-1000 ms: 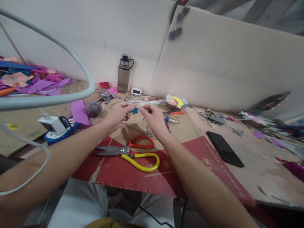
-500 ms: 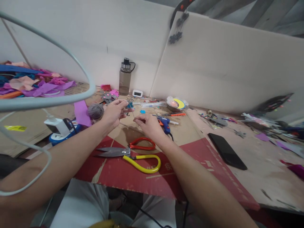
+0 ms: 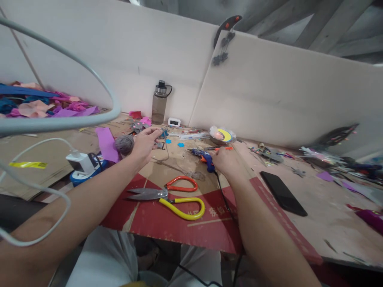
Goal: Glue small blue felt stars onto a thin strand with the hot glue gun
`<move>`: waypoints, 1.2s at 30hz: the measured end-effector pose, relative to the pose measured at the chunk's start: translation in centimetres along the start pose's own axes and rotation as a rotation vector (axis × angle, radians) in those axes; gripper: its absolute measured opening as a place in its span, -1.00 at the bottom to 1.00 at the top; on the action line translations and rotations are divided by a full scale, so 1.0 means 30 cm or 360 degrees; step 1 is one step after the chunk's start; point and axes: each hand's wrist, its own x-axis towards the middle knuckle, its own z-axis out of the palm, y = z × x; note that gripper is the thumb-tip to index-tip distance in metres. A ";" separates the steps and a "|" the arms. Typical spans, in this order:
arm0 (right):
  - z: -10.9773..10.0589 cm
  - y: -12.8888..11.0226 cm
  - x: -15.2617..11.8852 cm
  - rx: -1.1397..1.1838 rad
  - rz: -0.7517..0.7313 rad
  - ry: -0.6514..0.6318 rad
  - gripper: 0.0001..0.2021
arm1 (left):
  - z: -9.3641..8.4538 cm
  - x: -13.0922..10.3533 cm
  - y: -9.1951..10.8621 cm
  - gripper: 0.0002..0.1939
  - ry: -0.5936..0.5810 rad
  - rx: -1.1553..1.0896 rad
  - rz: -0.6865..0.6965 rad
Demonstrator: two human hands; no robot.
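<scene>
My left hand (image 3: 147,144) is pinched on a strand of grey yarn (image 3: 167,149), which hangs in a curve from the fingertips towards the cardboard. A ball of grey yarn (image 3: 124,144) lies just left of that hand. My right hand (image 3: 222,159) is closed at the blue and orange glue gun (image 3: 206,157), whose nozzle points left. From the gun a black cord runs down over the red cardboard. Large scissors (image 3: 167,194) with one red and one yellow handle lie nearer to me. Small blue flower shapes (image 3: 180,145) sit between the hands.
A bottle (image 3: 159,103) and a small white clock (image 3: 174,122) stand at the back. A bowl (image 3: 221,136) is behind the glue gun. On the right lies a black phone (image 3: 283,193); at left are a charger (image 3: 80,162) and a looping white cable (image 3: 64,199).
My right hand has let go of the yarn and moved right to the glue gun. The yarn now hangs loose from my left hand. The view has tilted slightly upward.
</scene>
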 end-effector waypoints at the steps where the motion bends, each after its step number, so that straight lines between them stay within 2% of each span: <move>1: 0.014 0.008 0.000 -0.0068 -0.0029 -0.0107 -0.62 | -0.001 0.003 -0.002 -0.86 0.0006 -0.0024 0.0021; 4: 0.078 0.007 0.001 -0.0139 -0.0122 -0.0316 -0.64 | -0.001 0.010 -0.001 -0.86 0.0020 -0.0109 0.0039; 6: 0.114 0.000 0.002 -0.0067 -0.0024 -0.0355 -0.67 | 0.000 0.010 0.003 -0.86 0.0007 -0.0173 0.0018; 8: 0.126 -0.004 0.004 0.0094 0.0055 -0.0333 -0.69 | 0.001 0.009 0.006 -0.86 -0.0038 -0.0256 -0.0021; 10: 0.108 -0.007 0.005 0.0307 0.0094 -0.0280 -0.72 | 0.001 0.008 0.007 -0.85 -0.0084 -0.0338 -0.0066; 14: 0.044 -0.033 0.001 0.0890 0.0170 -0.0016 -0.69 | 0.001 0.012 0.000 -0.86 -0.0114 -0.0420 -0.0100; 17: 0.024 -0.074 -0.021 0.1611 -0.0022 0.0097 -0.62 | 0.000 0.015 -0.008 -0.87 -0.0096 -0.0414 -0.0101; 20: 0.015 -0.118 -0.063 0.2083 -0.0407 0.0028 -0.69 | 0.002 0.013 -0.011 -0.88 -0.0092 -0.0395 -0.0118; 23: -0.001 -0.149 -0.106 0.2083 -0.0663 -0.0038 -0.79 | 0.007 0.009 -0.007 -0.88 -0.0070 -0.0428 -0.0187; 26: -0.008 -0.162 -0.124 0.2005 -0.0727 -0.0062 -0.79 | 0.015 0.002 0.003 -0.90 -0.0026 -0.0482 -0.0270; 36: 0.020 -0.168 -0.129 0.1429 -0.0914 0.0181 -0.78 | 0.018 -0.010 0.009 -0.92 -0.0077 -0.0442 -0.0308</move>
